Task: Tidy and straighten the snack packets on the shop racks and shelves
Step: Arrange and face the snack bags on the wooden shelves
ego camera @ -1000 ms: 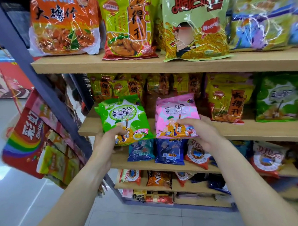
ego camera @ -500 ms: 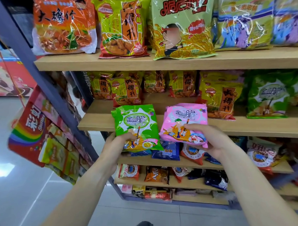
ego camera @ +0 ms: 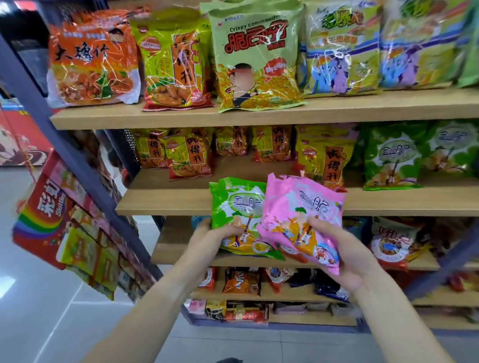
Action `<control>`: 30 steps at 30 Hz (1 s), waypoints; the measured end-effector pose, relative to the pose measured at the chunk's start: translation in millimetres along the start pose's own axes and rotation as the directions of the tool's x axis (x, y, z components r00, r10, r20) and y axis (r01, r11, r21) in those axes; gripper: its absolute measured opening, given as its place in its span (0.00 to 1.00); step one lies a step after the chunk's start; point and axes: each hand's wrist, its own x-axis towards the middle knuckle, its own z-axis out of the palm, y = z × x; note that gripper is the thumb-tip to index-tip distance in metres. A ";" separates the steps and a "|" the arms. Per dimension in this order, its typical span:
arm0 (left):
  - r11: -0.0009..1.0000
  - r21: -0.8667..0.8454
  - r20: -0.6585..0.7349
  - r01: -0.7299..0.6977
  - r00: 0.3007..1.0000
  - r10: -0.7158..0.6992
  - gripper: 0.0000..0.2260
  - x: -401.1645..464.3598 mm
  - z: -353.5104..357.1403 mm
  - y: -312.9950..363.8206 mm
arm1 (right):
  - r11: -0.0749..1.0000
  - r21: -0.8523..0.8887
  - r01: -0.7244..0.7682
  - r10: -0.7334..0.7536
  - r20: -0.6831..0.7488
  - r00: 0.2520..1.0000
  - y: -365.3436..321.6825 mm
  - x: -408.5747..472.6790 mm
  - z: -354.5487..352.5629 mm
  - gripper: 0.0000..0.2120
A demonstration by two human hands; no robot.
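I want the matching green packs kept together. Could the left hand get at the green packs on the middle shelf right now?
Probably not yet: the left hand grips a green packet, and the green packs sit far right, beyond the pink packet.

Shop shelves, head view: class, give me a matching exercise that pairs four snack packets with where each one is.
Things:
1. pink packet
2. green packet
3. orange packet
4. Crispy corn packet

Places:
A. top shelf, far left
B. gripped by the left hand
C. top shelf, third from the left
D. gripped by the right hand

Pairs: 1-D, 2-B, 3-A, 4-C
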 end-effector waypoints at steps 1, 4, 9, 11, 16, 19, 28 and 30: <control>1.000 0.005 0.025 -0.007 1.000 0.007 0.19 -2.3 12.7 -0.1 | 1.000 -0.013 0.011 -0.011 -0.014 1.000 0.3 -3.3 -1.8 0.23; 0.997 0.058 0.087 -0.043 0.995 0.037 0.20 -8.4 49.3 1.0 | 0.999 -0.008 0.045 -0.045 -0.043 0.998 -7.4 -17.8 -14.7 0.24; 0.999 0.055 0.147 -0.002 0.989 -0.007 0.25 -10.8 105.1 2.0 | 0.996 0.071 0.060 -0.059 -0.018 0.998 -25.3 -44.4 -53.9 0.34; 0.994 0.105 0.218 -0.007 0.976 -0.017 0.36 -10.2 133.4 0.9 | 0.992 0.107 0.070 -0.069 -0.015 0.998 -30.8 -54.6 -65.1 0.35; 0.990 0.123 0.312 -0.067 0.950 0.025 0.26 -11.6 186.9 -4.9 | 0.962 0.220 0.163 -0.139 -0.121 0.983 -39.7 -68.1 -101.7 0.13; 0.990 0.118 0.358 -0.074 0.933 0.027 0.21 -13.2 203.5 -8.3 | 0.959 0.220 0.179 -0.151 -0.141 0.978 -41.0 -73.8 -123.4 0.11; 0.977 0.141 0.356 -0.162 0.929 0.103 0.16 -15.1 232.4 -8.3 | 0.934 0.298 0.196 -0.159 -0.143 0.977 -42.7 -66.9 -169.0 0.24; 0.965 0.158 0.351 -0.208 0.925 0.142 0.16 -11.7 234.7 -8.7 | 0.936 0.292 0.196 -0.167 -0.121 0.979 -43.4 -65.5 -176.6 0.30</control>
